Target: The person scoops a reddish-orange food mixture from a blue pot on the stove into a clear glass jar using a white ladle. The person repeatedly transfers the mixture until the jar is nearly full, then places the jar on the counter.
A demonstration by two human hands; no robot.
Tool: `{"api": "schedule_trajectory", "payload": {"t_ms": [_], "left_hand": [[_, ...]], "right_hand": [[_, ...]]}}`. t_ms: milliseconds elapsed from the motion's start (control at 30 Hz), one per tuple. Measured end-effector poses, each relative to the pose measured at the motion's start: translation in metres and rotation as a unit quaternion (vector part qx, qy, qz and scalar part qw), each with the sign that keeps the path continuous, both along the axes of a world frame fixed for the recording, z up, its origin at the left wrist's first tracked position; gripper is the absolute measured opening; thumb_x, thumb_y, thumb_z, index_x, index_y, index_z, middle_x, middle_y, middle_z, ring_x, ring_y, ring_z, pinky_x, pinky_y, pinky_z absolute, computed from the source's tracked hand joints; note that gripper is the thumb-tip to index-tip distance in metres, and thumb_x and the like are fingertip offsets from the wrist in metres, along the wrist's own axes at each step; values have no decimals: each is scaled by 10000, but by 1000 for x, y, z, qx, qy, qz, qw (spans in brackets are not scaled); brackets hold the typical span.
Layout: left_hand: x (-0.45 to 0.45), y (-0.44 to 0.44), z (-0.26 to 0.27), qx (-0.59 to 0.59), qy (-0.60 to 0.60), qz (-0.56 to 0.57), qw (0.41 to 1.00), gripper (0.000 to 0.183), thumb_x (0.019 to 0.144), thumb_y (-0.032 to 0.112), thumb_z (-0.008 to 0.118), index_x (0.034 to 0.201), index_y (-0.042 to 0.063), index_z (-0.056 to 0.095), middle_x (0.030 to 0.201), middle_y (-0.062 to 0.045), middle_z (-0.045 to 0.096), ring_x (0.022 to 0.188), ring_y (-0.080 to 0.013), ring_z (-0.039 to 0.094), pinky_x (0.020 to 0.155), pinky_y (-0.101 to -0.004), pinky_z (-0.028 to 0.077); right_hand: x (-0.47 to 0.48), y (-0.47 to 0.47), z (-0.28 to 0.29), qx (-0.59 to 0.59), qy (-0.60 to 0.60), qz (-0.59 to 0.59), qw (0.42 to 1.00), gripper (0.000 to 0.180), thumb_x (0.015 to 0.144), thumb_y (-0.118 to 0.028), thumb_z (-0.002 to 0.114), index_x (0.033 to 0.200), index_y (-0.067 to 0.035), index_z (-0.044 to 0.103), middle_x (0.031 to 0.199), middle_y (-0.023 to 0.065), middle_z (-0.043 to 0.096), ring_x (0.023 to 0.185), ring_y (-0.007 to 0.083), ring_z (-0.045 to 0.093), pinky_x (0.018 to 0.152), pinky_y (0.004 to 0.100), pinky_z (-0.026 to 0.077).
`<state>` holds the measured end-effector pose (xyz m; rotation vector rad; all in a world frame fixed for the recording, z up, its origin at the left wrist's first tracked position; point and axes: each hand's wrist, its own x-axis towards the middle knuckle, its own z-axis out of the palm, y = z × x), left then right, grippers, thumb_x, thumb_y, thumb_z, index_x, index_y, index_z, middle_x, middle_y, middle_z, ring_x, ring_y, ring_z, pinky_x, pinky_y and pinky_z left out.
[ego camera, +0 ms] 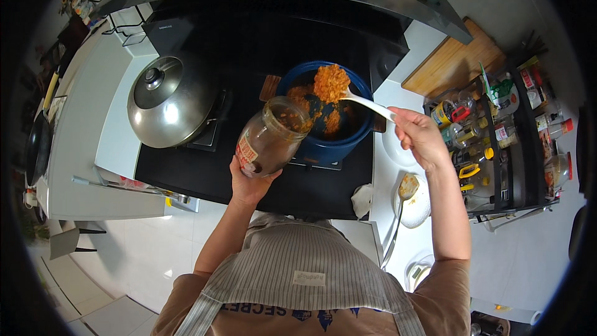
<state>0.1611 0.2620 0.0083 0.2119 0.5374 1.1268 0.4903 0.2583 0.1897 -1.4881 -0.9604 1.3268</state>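
Note:
My left hand (249,184) grips a large glass jar (273,137) near its base; the jar tilts to the right, its mouth at the near left rim of a blue pot (333,149). Orange-red minced paste coats the inside of the jar's neck. In my right hand (417,135) is the handle of a white spoon (371,106). A heaped lump of the same orange paste (331,83) fills its bowl, held above the pot. More paste lies inside the pot, which stands on the black stove and has wooden handles.
A domed steel lid (170,107) covers a pan on the left burner. To the right are a white plate (419,210) with a soiled metal ladle (400,212), a crumpled white cloth (362,200), a wooden cutting board (459,58) and a black rack (503,149) of bottles.

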Motion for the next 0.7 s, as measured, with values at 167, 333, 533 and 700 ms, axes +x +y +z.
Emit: {"api": "schedule_trajectory", "payload": {"t_ms": [167, 333, 533, 700], "left_hand": [[24, 7, 21, 40, -16, -19, 999, 729, 814, 659, 499, 1369, 200, 390, 1376, -64, 418, 1252, -283, 418, 914, -469, 463], [46, 17, 37, 67, -72, -50, 994, 748, 820, 642, 527, 1381, 175, 366, 1373, -81, 409, 1251, -284, 439, 930, -454, 479], [62, 26, 49, 57, -112, -65, 990, 721, 842, 641, 496, 1376, 174, 368, 1366, -78, 414, 1241, -277, 452, 912, -445, 503], [70, 31, 57, 67, -100, -69, 990, 705, 858, 637, 469, 1376, 171, 366, 1372, -78, 411, 1250, -277, 443, 920, -450, 496]], "right_hand": [[-4, -21, 51, 67, 5, -13, 998, 291, 940, -122, 569, 1183, 37, 591, 608, -18, 533, 452, 17, 404, 422, 155, 352], [-15, -46, 65, 115, 5, -22, 993, 306, 938, -109, 561, 1205, 40, 580, 608, -10, 546, 451, 22, 404, 423, 159, 344], [-31, -69, 55, 131, -107, -27, 985, 324, 925, -105, 582, 1225, 18, 577, 688, -12, 568, 563, 33, 475, 479, 164, 374], [-37, -81, 62, 199, -306, 8, 931, 308, 919, -110, 594, 1207, -1, 599, 700, 22, 585, 588, 71, 506, 546, 223, 412]]}}
